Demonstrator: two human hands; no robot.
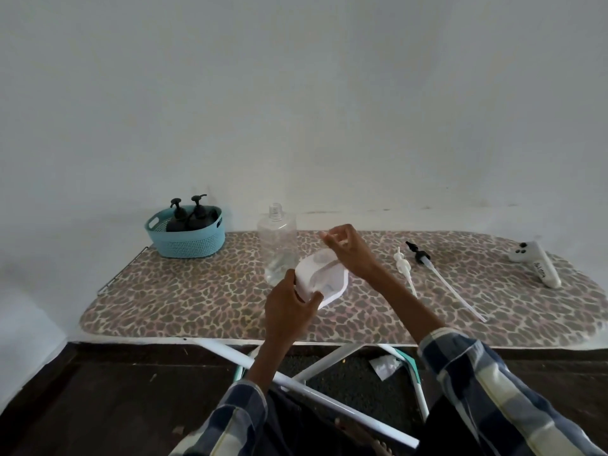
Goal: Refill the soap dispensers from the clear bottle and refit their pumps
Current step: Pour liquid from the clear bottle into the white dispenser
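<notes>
My left hand [289,307] grips a white dispenser bottle [324,278] over the middle of the board, tipped so that its base faces me. My right hand [345,248] is at the bottle's far end, fingers curled and pinching what looks like its neck. Just behind it on the left stands the clear bottle [278,245], uncapped, with a little liquid at the bottom. A white pump [404,266] and a black pump [419,255] lie on the board to the right, their dip tubes pointing towards me. Two black dispensers [190,213] with pumps fitted stand in a teal basket [187,243].
The leopard-print ironing board [197,297] stands against a white wall. A white handheld controller [539,263] lies at its right end. The board's white legs [296,386] cross below, over a dark floor with a scrap of paper [385,366].
</notes>
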